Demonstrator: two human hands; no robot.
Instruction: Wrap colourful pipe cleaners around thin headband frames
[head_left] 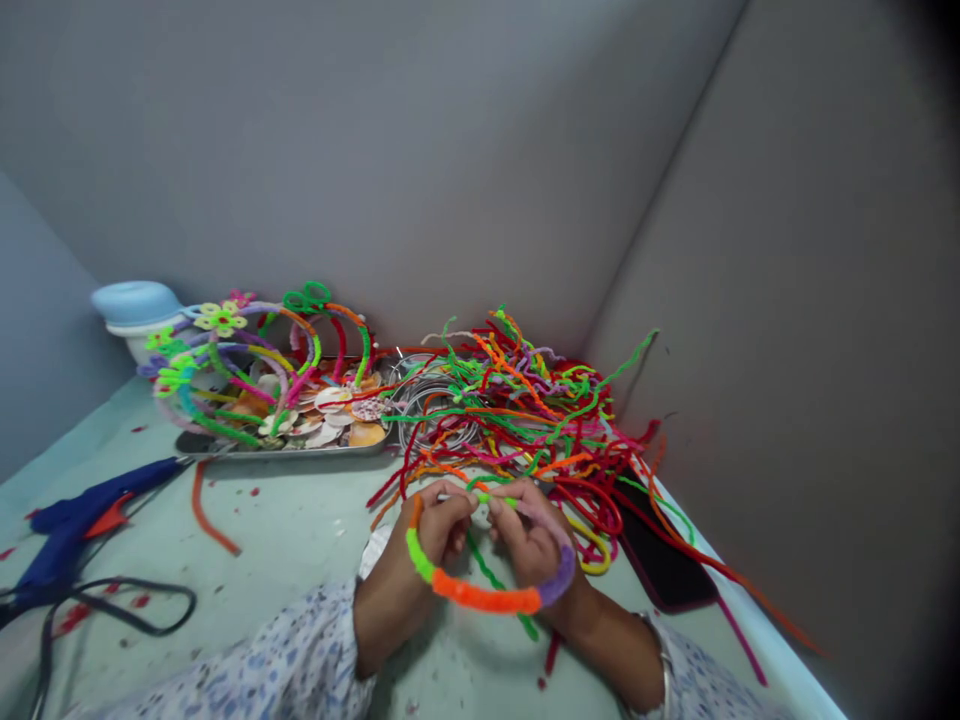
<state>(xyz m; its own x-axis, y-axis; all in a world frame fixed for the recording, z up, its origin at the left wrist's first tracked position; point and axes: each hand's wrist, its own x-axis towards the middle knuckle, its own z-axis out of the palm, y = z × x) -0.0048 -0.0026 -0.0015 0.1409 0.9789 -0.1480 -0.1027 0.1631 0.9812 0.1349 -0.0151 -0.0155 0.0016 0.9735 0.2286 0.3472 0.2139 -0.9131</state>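
Observation:
A headband (486, 597) wrapped in orange, lime, purple and lilac pipe cleaner is held above the table, its curve towards me. My left hand (409, 555) is closed in a pinch on its far side, near the left end. Opposite it, my right hand (531, 545) pinches the same far side, where lime green fuzz shows between the fingertips. The exact ends are partly hidden by the fingers. Below the hands a green pipe cleaner (487, 565) slants down towards the table.
A heap of loose pipe cleaners (517, 420) lies behind my hands, beside wire coils (431, 410). Finished headbands (247, 350) and shells (330, 415) fill a metal tray (300, 453). A blue glue gun (82, 520) with its cord is at left; a dark phone (667, 560) at right.

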